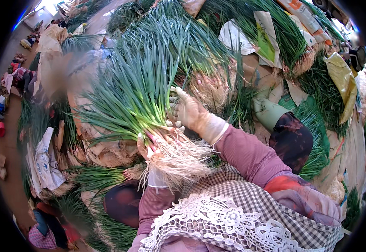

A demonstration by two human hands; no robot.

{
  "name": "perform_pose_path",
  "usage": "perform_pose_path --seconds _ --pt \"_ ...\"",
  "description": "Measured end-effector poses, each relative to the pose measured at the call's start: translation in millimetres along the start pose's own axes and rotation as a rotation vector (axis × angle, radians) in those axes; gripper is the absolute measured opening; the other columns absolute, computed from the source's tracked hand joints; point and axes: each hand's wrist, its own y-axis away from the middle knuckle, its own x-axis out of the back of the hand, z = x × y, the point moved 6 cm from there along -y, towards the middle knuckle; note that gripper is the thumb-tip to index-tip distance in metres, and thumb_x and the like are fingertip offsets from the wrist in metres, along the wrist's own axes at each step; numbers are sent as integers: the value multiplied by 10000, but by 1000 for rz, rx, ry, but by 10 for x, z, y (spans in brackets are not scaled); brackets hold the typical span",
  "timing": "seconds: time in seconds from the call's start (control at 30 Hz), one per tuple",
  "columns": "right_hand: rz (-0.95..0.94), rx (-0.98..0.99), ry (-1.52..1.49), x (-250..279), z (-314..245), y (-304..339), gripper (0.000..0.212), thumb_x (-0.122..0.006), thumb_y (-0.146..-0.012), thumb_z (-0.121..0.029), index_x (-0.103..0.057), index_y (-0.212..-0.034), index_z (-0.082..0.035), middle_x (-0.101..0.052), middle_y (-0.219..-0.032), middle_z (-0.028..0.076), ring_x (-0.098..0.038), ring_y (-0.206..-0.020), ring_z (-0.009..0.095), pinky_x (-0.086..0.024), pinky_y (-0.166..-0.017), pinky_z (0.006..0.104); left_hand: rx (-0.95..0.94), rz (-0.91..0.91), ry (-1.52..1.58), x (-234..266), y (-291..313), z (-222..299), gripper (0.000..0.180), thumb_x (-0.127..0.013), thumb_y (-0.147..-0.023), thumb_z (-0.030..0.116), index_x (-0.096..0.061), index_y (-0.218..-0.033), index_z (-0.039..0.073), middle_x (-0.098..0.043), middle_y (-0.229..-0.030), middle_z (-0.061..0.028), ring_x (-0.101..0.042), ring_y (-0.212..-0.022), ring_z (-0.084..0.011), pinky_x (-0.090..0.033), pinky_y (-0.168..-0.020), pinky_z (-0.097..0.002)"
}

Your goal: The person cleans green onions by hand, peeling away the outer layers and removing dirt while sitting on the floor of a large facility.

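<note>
A large bunch of green onions (151,126) is held up in front of me, its leaves fanning toward the upper left and its pale roots hanging toward my lap. My left hand (142,147), gloved and mostly hidden behind the roots, grips the bunch from beneath at the reddish-white bulbs. On the right side my right hand (191,112), in a pale glove with whitish covers on the fingertips, has its fingers curled against the stalks just above the roots. Right behind the bunch lies a big heap of green onions (212,86) with roots toward me.
More green onions (101,176) lie by my left knee. Beyond my right knee is a green mesh sack (323,138) with greens. White sacking (48,164), a yellow sheet (343,86) and further piles surround me. A person in checked cloth (42,237) sits at the lower left.
</note>
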Motion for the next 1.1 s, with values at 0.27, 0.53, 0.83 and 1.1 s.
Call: perform_pose_path --seconds 0.27,0.53,0.83,1.1 --pt "189 75 342 221 232 -131 143 -506 -777 -190 -529 -748 -52 -505 -600 34 -472 -493 147 -388 -423 278 34 -242 -76 -120 -69 -3 557 -393 -787 464 -390 -1179 68 -493 -1005 -267 -519 -820 -370 -424 -693 -536" --pt "135 411 949 340 11 -504 240 -428 -805 -186 -557 -875 4 -582 -819 167 -564 -678 285 -458 -610 350 135 -147 -36 -10 -10 -54 590 -414 -791 452 -360 -1192 22 -489 -956 -324 -546 -742 -366 -458 -677 -494" --pt "-318 549 2388 562 -28 -41 265 -461 -808 -229 -499 -953 -10 -591 -849 170 -574 -788 312 -452 -690 382 44 65 -83 -140 -39 -20 656 -441 -761 484 -285 -1267 97 -396 -1179 -248 -473 -948 -405 -398 -739 -557" --pt "337 407 788 631 -1089 -227 226 -516 -816 -271 -538 -900 -62 -595 -769 62 -556 -592 215 -463 -592 351 166 -228 -120 -31 -118 106 694 -437 -766 474 -255 -1260 22 -405 -1147 -275 -489 -935 -371 -405 -795 -509"
